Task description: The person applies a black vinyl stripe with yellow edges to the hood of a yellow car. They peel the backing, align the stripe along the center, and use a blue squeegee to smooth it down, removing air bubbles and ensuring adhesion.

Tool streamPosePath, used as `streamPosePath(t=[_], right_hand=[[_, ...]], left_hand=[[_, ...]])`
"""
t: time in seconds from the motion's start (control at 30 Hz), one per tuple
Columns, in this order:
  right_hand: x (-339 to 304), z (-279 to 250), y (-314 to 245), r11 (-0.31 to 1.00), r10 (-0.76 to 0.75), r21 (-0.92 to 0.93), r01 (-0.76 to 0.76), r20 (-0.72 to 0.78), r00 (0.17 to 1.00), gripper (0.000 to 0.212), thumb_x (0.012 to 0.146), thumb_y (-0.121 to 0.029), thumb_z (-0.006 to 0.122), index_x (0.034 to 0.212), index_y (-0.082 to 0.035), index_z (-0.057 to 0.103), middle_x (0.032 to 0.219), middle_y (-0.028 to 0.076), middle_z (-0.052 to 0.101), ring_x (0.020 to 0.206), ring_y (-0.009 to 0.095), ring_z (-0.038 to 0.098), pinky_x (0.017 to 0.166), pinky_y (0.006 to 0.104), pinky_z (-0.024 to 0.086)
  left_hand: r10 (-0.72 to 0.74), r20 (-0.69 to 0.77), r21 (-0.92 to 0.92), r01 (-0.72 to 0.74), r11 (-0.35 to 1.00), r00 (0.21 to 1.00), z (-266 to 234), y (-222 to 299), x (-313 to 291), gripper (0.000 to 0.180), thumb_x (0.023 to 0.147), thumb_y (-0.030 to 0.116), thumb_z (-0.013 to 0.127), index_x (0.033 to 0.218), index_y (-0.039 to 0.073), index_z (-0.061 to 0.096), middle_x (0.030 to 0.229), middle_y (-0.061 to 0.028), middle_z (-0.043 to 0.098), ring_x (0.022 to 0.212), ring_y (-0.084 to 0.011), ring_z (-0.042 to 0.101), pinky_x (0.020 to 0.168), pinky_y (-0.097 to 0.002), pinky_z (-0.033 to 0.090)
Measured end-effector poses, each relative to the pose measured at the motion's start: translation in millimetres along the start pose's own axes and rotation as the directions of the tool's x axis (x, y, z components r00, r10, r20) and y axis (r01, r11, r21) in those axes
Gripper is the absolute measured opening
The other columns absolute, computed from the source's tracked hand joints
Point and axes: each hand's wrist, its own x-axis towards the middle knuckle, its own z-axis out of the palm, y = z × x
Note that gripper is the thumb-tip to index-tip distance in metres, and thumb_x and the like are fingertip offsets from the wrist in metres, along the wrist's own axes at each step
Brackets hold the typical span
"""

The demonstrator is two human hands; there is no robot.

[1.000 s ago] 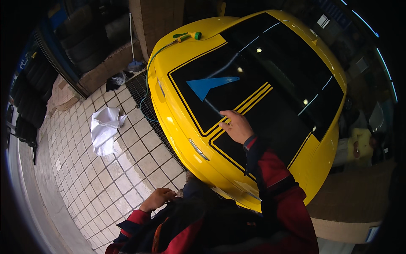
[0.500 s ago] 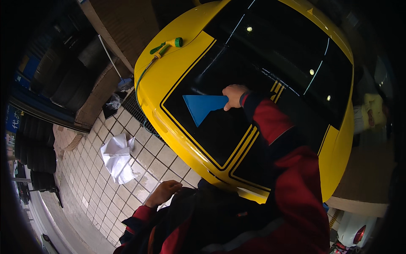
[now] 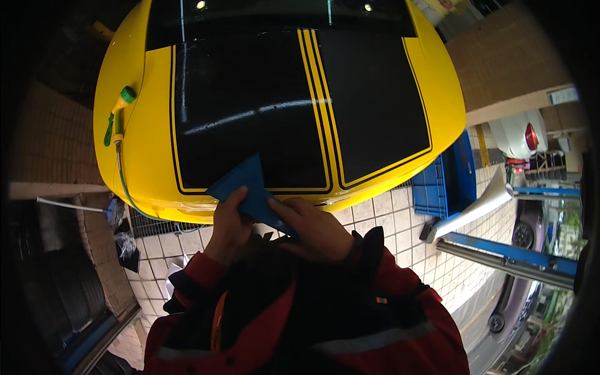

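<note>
A blue squeegee point(image 3: 253, 190) with a wide flared blade is held close in front of my body, near the front edge of the yellow car point(image 3: 159, 81). My left hand point(image 3: 230, 222) pinches the blade's side with thumb and fingers. Around the narrow handle end closes my right hand point(image 3: 317, 230); part of its grip is hidden by the hand itself. Beyond the squeegee lies the glossy black panel point(image 3: 244, 75) with yellow stripes, and right of it a duller black panel point(image 3: 375, 106).
A yellow-green spray nozzle point(image 3: 122, 106) on a hose rests on the car's left side. At right stand a blue crate point(image 3: 431, 184), a white roll point(image 3: 478, 203) and a blue-and-grey metal beam point(image 3: 512, 250). A plastic bag point(image 3: 127, 244) lies on the floor at left.
My right hand has drawn the squeegee back from over the black panel toward my body. My left hand has come up and taken hold of its blade. The view has turned right.
</note>
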Motion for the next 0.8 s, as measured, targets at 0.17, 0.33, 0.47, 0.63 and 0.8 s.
streamPosePath(t=[0.17,0.33,0.47,0.63,0.8], right_hand=[[-30.8,38.5,-33.5,0.97,-0.031,0.215,0.113,-0.354,0.935,0.079,0.089,-0.011,0.091,0.161,-0.007,0.059,0.168,0.024,0.052,0.142,0.043,0.066,0.115,0.0477,0.059],[-5.1,62.6,-63.0,0.974,0.206,0.0,-0.228,-0.428,0.88,0.079,0.094,-0.012,0.085,0.166,-0.011,0.053,0.152,0.03,0.061,0.125,0.044,0.075,0.097,0.0483,0.067],[29.6,63.5,-70.5,0.889,0.433,0.022,-0.457,-0.364,0.824,0.08,0.098,-0.015,0.082,0.17,-0.012,0.048,0.132,0.031,0.067,0.101,0.047,0.079,0.081,0.0516,0.068],[44.1,56.7,-63.2,0.714,0.646,-0.117,-0.691,-0.27,0.714,0.079,0.102,-0.031,0.08,0.172,-0.02,0.046,0.115,0.03,0.067,0.085,0.044,0.079,0.073,0.0518,0.066],[66.8,40.0,-51.1,0.756,0.553,-0.225,-0.615,-0.285,0.783,0.081,0.1,-0.033,0.081,0.173,-0.02,0.046,0.111,0.029,0.07,0.086,0.044,0.08,0.072,0.0512,0.066]], left_hand=[[-0.196,0.192,0.017,0.196,0.98,0.962,-12.3,22.2,20.5,0.042,0.111,0.03,0.07,0.142,0.005,0.057,0.125,-0.0133,0.07,0.121,-0.0274,0.071,0.105,-0.0479,0.061],[-0.185,0.279,0.29,0.101,0.952,0.942,0.1,41.4,43.3,0.05,0.111,0.035,0.07,0.144,0.001,0.052,0.126,-0.0117,0.067,0.117,-0.0246,0.07,0.1,-0.0464,0.062],[-0.267,0.277,0.45,0.121,0.885,0.923,6.5,33.8,42.4,0.035,0.113,0.037,0.07,0.122,0.004,0.06,0.099,-0.0074,0.069,0.083,-0.0151,0.069,0.071,-0.0302,0.058],[0.245,0.482,0.815,-0.533,0.226,0.841,-19.0,56.4,22.2,0.055,0.098,0.02,0.086,0.14,-0.001,0.058,0.131,-0.0177,0.067,0.104,-0.0283,0.076,0.09,-0.0411,0.066],[0.084,0.89,0.442,-0.802,-0.403,0.448,-13.6,64.2,40.4,0.06,0.096,0.021,0.084,0.148,-0.003,0.063,0.151,-0.024,0.064,0.14,-0.0421,0.063,0.123,-0.0564,0.05]])
